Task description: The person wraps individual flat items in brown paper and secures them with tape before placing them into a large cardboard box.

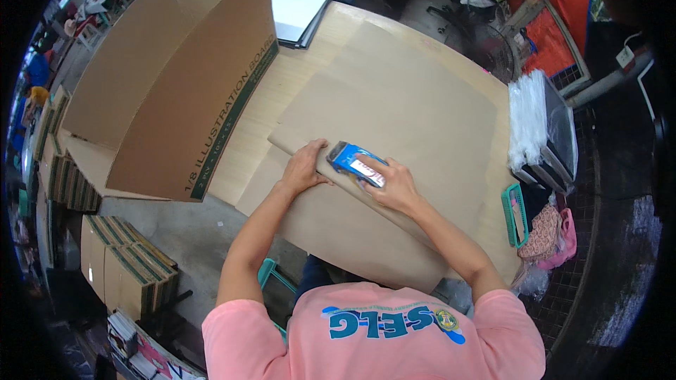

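A large sheet of brown kraft paper point(394, 91) covers most of the table, its near part folded over along a slanting crease. My left hand point(305, 167) grips the paper at that fold, fingers on the far side and thumb on the near side. My right hand point(396, 184) is wrapped around a small blue box point(354, 161) with a white label. The box lies tilted against the folded edge, just right of my left hand; its far-left end looks dark and worn. Near my body, the folded paper part point(352, 236) hangs toward the table's front edge.
A big open cardboard carton point(190, 91) stands at the left, beside white boards point(299, 7). Plastic-wrapped stacks point(531, 127), a green basket point(515, 215) and a pink bag point(563, 243) line the right edge. More cartons point(127, 267) sit low on the left.
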Motion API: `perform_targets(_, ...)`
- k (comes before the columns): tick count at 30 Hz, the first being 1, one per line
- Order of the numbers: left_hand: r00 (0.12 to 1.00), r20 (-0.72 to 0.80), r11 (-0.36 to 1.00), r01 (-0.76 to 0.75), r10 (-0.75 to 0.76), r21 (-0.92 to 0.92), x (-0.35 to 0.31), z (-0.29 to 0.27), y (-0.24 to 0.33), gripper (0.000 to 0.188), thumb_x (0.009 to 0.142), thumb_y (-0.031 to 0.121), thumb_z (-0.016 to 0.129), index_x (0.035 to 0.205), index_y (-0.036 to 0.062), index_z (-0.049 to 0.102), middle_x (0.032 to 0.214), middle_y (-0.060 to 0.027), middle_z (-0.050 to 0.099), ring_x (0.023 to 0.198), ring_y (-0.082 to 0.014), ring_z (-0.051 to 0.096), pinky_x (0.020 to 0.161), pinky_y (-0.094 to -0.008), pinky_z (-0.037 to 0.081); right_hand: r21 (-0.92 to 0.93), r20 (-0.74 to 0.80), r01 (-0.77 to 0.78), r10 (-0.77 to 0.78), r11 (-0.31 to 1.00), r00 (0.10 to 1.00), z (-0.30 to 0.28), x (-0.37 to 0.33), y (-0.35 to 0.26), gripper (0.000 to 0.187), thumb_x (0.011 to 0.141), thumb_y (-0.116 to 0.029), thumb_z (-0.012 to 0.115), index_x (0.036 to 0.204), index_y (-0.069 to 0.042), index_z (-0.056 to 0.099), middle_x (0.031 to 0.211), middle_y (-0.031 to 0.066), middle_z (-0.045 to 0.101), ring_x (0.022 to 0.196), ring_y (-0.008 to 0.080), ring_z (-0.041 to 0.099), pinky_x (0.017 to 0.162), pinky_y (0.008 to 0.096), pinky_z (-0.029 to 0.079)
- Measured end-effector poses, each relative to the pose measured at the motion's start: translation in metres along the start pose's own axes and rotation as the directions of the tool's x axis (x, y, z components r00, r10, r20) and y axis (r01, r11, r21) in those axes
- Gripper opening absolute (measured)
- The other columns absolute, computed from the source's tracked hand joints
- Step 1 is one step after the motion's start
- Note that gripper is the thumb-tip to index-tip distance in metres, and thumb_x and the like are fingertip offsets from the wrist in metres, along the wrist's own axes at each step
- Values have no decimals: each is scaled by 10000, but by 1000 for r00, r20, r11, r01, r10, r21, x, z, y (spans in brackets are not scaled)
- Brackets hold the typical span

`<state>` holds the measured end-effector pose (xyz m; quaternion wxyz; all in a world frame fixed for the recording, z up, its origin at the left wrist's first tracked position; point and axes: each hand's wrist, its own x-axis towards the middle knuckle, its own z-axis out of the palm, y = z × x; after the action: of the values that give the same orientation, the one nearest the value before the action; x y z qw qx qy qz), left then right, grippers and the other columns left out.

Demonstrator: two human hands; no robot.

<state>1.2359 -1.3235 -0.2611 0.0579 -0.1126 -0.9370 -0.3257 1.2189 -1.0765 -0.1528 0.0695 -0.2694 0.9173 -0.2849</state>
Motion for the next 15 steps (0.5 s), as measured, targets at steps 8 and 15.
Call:
perform_targets(8,998,-51,997,25,-28,-73,4,26,-22,1046,514,389,897,1330,-25,392,1231,-195,562,1151,-325,545,991,-400,433,-150,309,120,-69,981,949,23,51,-1,427,638,-250,732,1018,-73,647,877,168,678,830,344,665,741,458,542)
perform_targets(15,1000,-11,999,-25,24,-42,7,26,-4,1045,525,292,898,1348,-45,349,1262,-217,521,1193,-356,505,1035,-410,405,-216,377,145,-55,966,925,-24,24,7,317,597,-256,764,793,-17,693,783,164,680,812,328,676,703,442,550)
